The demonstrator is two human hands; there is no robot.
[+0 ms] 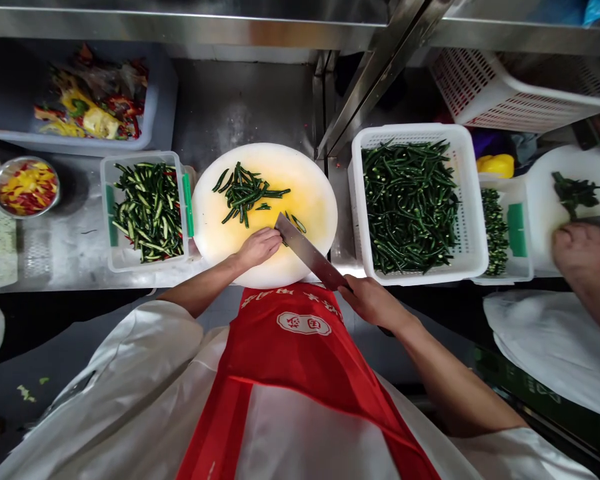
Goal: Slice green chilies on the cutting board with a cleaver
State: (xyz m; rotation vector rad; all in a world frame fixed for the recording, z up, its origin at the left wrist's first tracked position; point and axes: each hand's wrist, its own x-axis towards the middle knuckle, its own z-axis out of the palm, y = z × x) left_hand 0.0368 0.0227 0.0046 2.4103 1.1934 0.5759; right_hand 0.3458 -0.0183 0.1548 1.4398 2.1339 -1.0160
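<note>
My right hand (373,301) is closed around the dark handle of a cleaver (313,257), whose broad blade slants up and left over the round white cutting board (310,180). My left hand (259,247) rests at the board's near side, fingers curled beside the blade tip. A bit of green shows by its fingertips; what lies under them is mostly hidden. Beyond that hand, long green chilies (245,193) lie in a loose pile. A few cut green pieces (296,223) sit just past the blade.
Left of the board stands a clear tub (147,263) of sliced green chilies, then a metal bowl (26,212) of red and yellow pieces. A grey bin (160,100) holds pepper scraps. At right, a white basket (473,200) holds whole chilies; a co-worker's hand (583,248) works beyond it.
</note>
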